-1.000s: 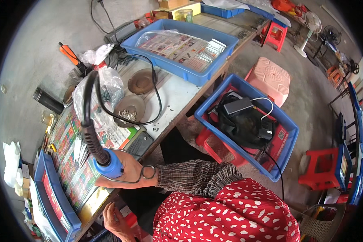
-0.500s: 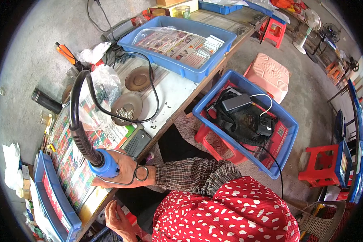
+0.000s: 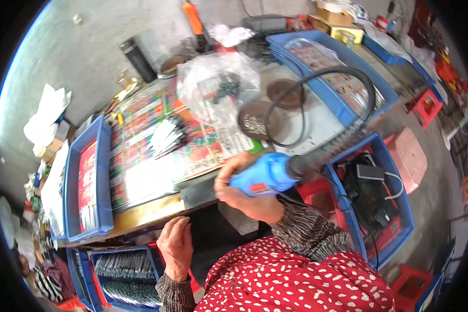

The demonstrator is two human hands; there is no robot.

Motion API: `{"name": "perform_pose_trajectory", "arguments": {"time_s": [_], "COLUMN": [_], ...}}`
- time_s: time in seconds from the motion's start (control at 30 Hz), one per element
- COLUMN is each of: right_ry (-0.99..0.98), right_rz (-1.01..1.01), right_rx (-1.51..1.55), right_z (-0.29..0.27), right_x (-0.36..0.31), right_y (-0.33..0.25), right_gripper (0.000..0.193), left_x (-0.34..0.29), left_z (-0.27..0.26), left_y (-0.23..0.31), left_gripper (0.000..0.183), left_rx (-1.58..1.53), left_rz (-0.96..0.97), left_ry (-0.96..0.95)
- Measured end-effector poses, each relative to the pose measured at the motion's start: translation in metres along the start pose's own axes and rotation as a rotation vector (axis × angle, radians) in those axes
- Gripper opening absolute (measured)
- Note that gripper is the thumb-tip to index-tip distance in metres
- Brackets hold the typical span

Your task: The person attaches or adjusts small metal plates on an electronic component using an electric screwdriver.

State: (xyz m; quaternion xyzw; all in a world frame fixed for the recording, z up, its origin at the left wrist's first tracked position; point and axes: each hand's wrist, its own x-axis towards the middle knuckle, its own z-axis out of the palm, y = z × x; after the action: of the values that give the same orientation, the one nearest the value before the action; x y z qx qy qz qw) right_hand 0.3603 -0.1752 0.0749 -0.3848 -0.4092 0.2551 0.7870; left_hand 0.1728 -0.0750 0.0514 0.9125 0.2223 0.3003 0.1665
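Blue tool handle with its thick black hose sits in the right hand, fingers wrapped fully around it, just above the near edge of the workbench. Left hand holds nothing and rests half open, low by the bench front, above a blue bin of thin strips. I think the grip should stay firm near the hose, so the looped hose does not drag the clear plastic bag.

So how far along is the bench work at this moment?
Done: white strips lie piled on the colourful sheet. In hand: the right hand grips a blue corded tool at the bench edge; the left hand rests below, empty. Left: a low blue crate of thin metallic pieces stays full.
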Motion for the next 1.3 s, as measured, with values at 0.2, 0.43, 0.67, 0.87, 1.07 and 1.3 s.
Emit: {"name": "perform_pose_trajectory", "arguments": {"time_s": [0.2, 0.43, 0.67, 0.87, 1.07, 1.3], "right_ry": [-0.02, -0.001, -0.042, -0.082, -0.025, -0.045], "right_rz": [-0.106, -0.109, -0.143, -0.191, -0.142, -0.156], "right_rx": [-0.13, 0.118, 0.112, 0.218, 0.161, 0.191], "right_z": [-0.005, 0.001, 0.001, -0.008, -0.003, -0.007], "right_x": [0.003, 0.002, 0.006, 0.007, 0.006, 0.008], "right_y": [0.014, 0.01, 0.009, 0.015, 0.011, 0.012], "right_gripper": [0.029, 0.032, 0.032, 0.033, 0.035, 0.034], "left_x": [0.021, 0.066, 0.12, 0.154, 0.174, 0.179], "left_z": [-0.01, 0.003, 0.023, 0.043, 0.055, 0.067], "left_y": [-0.015, -0.042, -0.063, -0.067, -0.073, -0.076], "left_gripper": [0.017, 0.013, 0.01, 0.013, 0.018, 0.019], "left_rx": [0.03, 0.075, 0.09, 0.108, 0.157, 0.139], "left_rz": [0.051, 0.117, 0.168, 0.21, 0.195, 0.207], "left_ry": [0.032, 0.086, 0.11, 0.13, 0.065, 0.035]}}
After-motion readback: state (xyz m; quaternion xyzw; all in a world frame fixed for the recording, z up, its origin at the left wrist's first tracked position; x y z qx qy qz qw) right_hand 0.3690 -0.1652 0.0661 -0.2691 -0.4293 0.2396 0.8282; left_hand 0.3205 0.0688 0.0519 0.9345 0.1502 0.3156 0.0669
